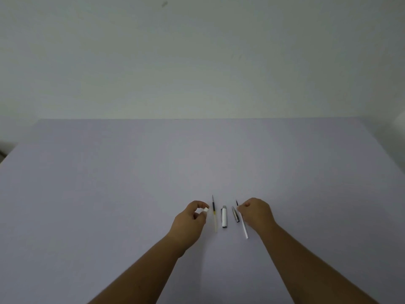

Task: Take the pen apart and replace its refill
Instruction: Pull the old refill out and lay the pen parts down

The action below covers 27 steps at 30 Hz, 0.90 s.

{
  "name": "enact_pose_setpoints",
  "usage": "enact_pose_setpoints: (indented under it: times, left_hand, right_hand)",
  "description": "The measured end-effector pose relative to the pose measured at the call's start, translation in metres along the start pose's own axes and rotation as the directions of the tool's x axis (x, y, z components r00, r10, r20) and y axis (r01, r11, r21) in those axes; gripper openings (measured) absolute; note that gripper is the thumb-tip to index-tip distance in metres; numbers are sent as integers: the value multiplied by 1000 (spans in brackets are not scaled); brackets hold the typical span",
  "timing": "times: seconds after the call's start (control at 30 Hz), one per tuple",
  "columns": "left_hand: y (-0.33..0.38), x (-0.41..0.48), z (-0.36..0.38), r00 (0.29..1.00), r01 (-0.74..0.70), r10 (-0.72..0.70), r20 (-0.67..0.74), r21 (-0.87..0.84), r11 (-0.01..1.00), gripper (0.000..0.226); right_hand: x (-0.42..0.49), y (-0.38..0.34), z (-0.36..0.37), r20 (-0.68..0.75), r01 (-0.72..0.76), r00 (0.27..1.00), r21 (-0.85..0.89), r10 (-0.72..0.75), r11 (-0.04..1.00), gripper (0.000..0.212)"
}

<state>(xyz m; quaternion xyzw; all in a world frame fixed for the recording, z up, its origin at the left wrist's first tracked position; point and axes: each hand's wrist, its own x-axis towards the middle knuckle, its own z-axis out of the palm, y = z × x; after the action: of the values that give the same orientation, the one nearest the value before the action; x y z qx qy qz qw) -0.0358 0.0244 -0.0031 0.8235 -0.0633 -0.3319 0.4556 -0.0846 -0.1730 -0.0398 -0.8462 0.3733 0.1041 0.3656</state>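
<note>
Pen lies dismantled (2 refills alongside).

Pale lilac table meets a plain, dimly lit, perhaps off-white wall.

A wide table with a plain pale lavender-grey top fills the lower half of the view. Behind it rises a bare off-white wall, marked by one small dark smudge near the top edge.

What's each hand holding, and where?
Left hand: small white piece, pinched at fingertips. Right hand: white refill, gripped near its tip end.
</note>
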Motion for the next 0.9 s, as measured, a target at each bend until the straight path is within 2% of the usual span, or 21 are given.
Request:
enact_pose_setpoints:
  times: [0.23, 0.4, 0.57, 0.7, 0.8, 0.9]
  left_hand:
    - [-1, 1, -1, 1000, -2, 2, -13, -2, 1000, 14]
    - [0, 3, -2, 1000, 3, -3, -31, 10, 1000, 15]
    - [-3, 4, -3, 998, 19, -18, -52, 2, 1000, 15]
    - [-5, 6, -6, 998, 15, -15, -58, 16, 1000, 15]
    - [-6, 7, -9, 998, 14, -13, -61, 14, 1000, 15]
    - [-8, 7, -11, 998, 14, -14, -67, 3, 1000, 15]
  right_hand:
    - [1, 0, 4, -47, -12, 999, -52, 10, 999, 48]
    - [-1, 0, 6, -55, -14, 998, -24, 13, 1000, 34]
    - [-1, 0, 5, -111, -22, 994, -7, 21, 1000, 42]
    - [0, -5, 6, -112, -34, 993, 42, 39, 999, 22]
    - [-1, -18, 9, -158, 58, 986, 2, -57, 998, 18]
    - [0, -39, 17, -125, 177, 974, -109, -190, 978, 22]
